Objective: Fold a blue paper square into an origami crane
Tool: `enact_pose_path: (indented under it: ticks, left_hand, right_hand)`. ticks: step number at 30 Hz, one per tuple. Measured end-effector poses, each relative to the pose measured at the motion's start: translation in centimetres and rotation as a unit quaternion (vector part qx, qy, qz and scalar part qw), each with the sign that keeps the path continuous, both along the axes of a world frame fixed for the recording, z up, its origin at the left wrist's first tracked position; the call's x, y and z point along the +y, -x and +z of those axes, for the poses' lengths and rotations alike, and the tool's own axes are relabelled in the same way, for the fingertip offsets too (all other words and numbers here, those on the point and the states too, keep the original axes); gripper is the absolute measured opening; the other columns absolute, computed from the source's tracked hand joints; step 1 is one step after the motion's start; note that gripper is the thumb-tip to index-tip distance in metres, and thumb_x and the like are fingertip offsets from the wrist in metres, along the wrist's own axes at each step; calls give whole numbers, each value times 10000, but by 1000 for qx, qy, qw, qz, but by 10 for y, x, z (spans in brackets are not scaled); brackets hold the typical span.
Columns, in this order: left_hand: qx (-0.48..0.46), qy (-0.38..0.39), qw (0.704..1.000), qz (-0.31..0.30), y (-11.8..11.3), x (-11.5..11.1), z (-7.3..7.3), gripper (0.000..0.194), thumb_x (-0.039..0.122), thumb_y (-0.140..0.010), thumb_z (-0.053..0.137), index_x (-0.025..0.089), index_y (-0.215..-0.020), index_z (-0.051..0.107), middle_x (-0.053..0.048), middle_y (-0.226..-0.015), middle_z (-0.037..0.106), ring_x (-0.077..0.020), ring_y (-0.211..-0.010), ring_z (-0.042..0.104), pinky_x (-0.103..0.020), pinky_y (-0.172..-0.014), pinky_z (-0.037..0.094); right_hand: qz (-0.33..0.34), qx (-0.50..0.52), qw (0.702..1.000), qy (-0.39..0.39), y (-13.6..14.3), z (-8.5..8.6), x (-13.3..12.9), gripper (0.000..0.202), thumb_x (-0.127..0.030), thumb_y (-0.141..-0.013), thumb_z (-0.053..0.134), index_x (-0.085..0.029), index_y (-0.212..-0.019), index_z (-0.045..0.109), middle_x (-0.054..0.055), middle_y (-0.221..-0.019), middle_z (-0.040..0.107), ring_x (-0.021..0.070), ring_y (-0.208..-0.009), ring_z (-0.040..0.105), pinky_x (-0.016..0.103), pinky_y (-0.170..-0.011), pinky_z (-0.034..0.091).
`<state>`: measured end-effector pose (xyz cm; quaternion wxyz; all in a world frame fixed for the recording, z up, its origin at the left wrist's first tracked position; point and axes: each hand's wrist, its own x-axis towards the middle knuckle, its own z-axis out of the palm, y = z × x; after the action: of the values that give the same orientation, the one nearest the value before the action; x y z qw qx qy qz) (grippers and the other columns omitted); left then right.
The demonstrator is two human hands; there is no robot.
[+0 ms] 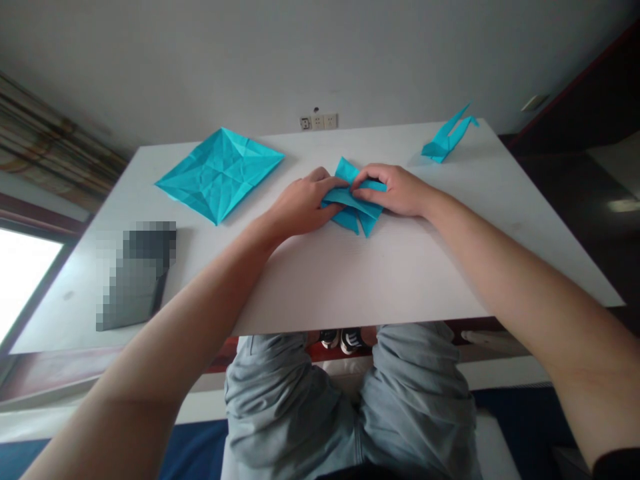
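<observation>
A partly folded piece of turquoise paper [356, 201] is between my hands over the middle of the white table, with one point sticking up at the back and two points toward me. My left hand [310, 202] grips its left side, thumb in front and fingers behind. On the right side my right hand [391, 189] pinches the paper with thumb and fingertips near its centre. My fingers cover parts of the folds.
A creased turquoise sheet [220, 175] lies at the table's back left. At the back right stands a folded turquoise paper bird [447, 138]. A dark, pixelated flat object [137, 277] rests at the left. The white table's [365, 293] front edge is above my knees.
</observation>
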<state>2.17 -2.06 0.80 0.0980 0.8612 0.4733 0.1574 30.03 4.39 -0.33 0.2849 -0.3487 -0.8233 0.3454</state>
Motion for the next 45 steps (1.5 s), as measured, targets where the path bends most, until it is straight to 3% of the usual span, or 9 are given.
enact_pose_path:
  ticks: [9, 17, 45]
  left_hand:
    - [-8, 3, 1000, 2, 3, 3, 1, 629, 307, -1050, 673, 283, -1668, 792, -127, -1472, 790, -328, -1314, 827, -428, -1174, 653]
    - [-15, 9, 1000, 1, 3, 3, 3, 669, 269, -1012, 683, 231, -1671, 793, -153, -1483, 790, -344, -1295, 829, -451, -1164, 660]
    - [-32, 9, 999, 6, 8, 5, 2, 659, 261, -991, 710, 221, -1642, 803, -136, -1399, 802, -311, -1201, 811, -414, -1076, 631]
  right_hand:
    - [-1, 7, 1000, 13, 0, -1, 2, 342, -650, -918, 956, -338, -1056, 933, 71, -1228, 958, 436, -1279, 842, 623, -1232, 653]
    - [4, 12, 1000, 8, 1, -1, 1, 390, -678, -922, 929, -315, -1066, 926, 86, -1230, 959, 436, -1246, 844, 631, -1212, 649]
    - [24, 2, 1000, -8, -1, -4, 5, 335, -628, -978, 877, -313, -1085, 912, 85, -1251, 959, 408, -1192, 844, 613, -1180, 658]
